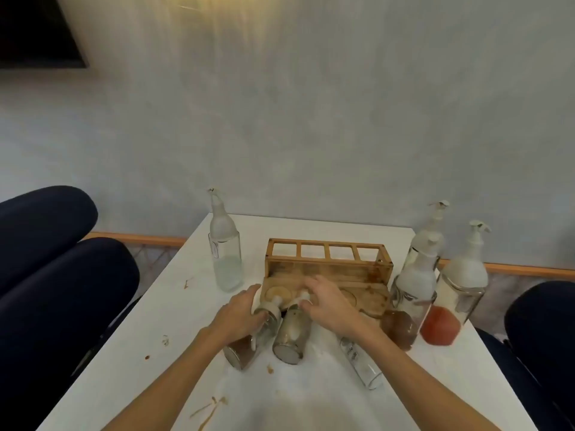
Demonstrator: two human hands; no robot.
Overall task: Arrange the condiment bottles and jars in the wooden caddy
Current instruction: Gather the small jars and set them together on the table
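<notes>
On the white desk (155,306), the left hand (239,317) grips a tilted jar of brown spice (241,353); the right hand (326,306) holds the cap of a leaning pale-filled jar (291,334) before the wooden caddy (326,269).

A pale grey-blue wall (311,119) fills most of the view, with warm light streaking down its top. A dark panel (37,29) sits at the upper left. A wooden skirting board (137,239) meets a patterned floor (152,259). Dark padded chairs (62,275) stand left of a stained white table (174,306), and another chair (541,321) stands to its right.
</notes>
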